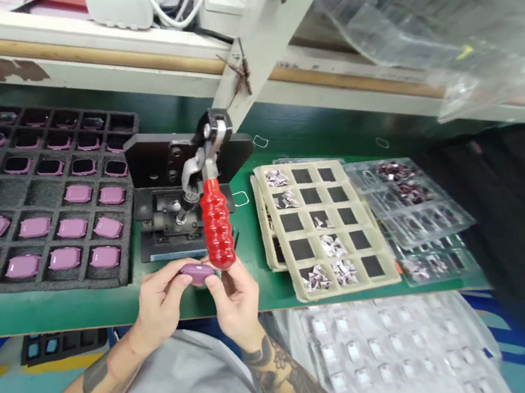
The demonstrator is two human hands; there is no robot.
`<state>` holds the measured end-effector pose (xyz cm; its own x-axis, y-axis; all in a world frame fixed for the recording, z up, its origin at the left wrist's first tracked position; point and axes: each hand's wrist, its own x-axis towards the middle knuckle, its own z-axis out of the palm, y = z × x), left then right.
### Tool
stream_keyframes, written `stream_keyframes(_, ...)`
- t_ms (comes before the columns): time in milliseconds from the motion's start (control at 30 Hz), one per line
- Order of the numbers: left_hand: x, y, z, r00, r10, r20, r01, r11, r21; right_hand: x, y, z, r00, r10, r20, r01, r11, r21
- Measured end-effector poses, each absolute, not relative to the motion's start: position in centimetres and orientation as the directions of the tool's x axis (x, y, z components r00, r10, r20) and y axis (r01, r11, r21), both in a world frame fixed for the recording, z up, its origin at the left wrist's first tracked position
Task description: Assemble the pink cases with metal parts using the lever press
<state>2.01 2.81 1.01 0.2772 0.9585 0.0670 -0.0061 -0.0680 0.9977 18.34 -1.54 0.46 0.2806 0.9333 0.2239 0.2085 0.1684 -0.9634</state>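
Observation:
Between both hands I hold a purple watch case (197, 273) just in front of the bench clamp. My left hand (162, 301) pinches its left end between thumb and fingers. My right hand (236, 299) has its thumb against the right end, and its other fingers are partly hidden under the red handle. That toggle clamp (217, 225), with its ribbed red grip pointing toward me, stands on a black metal fixture (166, 224). A black foam tray (54, 284) to the left carries rows of similar purple cases, the far ones showing dark faces.
A cream compartment tray (274, 221) holding small shiny parts lies right of the fixture. Clear plastic trays (408, 198) with more parts sit beyond it. A blister sheet (387, 357) lies below the bench edge. Overhead run a shelf (66, 62) and a slanted post (262, 20).

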Motion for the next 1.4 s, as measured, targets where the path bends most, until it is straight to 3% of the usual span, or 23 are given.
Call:
stream_keyframes(233,1.0,2.5,0.3,0.206,0.978,0.033,-0.028,-0.028,0.999,18.5,0.4,1.1,0.089,0.969,0.231,0.303,0.194,-0.933)
stream_keyframes(400,0.1,2.0,0.3,0.200,0.977,0.076,-0.047,-0.068,0.997,17.3,0.5,0.9,0.095,0.938,0.333,0.342,0.284,-0.896)
stream_keyframes(500,-0.2,1.9,-0.2,0.177,0.984,-0.017,-0.133,0.041,0.990,16.9,0.5,1.1,0.060,0.916,0.397,0.476,0.324,-0.818)
stream_keyframes(567,-0.2,1.8,-0.6,0.167,0.978,-0.128,-0.242,0.166,0.956,17.3,1.4,1.9,0.133,0.824,0.551,0.595,0.378,-0.709)
stream_keyframes(633,-0.2,1.6,-0.9,0.180,0.961,-0.211,-0.336,0.262,0.905,18.2,3.1,3.2,0.239,0.633,0.736,0.672,0.440,-0.596)
stream_keyframes(700,-0.2,1.1,-0.9,0.239,0.935,-0.261,-0.383,0.338,0.860,19.1,5.3,5.0,0.218,0.519,0.826,0.692,0.515,-0.506)
stream_keyframes(867,-0.8,0.0,-0.6,0.351,0.891,-0.286,-0.315,0.400,0.861,19.2,10.3,10.4,0.027,0.421,0.907,0.607,0.714,-0.349)
stream_keyframes(1033,-0.9,0.3,-0.2,0.320,0.919,-0.232,-0.339,0.340,0.877,17.1,12.4,15.7,0.215,0.276,0.937,0.509,0.787,-0.349)
stream_keyframes(1100,-1.2,0.5,0.2,0.319,0.928,-0.195,-0.286,0.290,0.913,16.9,11.9,15.8,0.280,0.271,0.921,0.549,0.742,-0.385)
stream_keyframes(1200,-2.1,0.7,1.1,0.279,0.960,-0.037,-0.069,0.058,0.996,17.6,9.1,12.5,0.289,0.314,0.904,0.600,0.677,-0.427)
stream_keyframes(1333,-3.5,1.2,2.2,0.261,0.942,0.210,0.127,-0.250,0.960,18.7,4.2,4.8,0.131,0.690,0.712,0.610,0.510,-0.607)
stream_keyframes(1400,-3.8,1.8,2.5,0.258,0.924,0.282,0.173,-0.332,0.927,19.0,3.2,1.7,-0.027,0.807,0.590,0.671,0.452,-0.588)
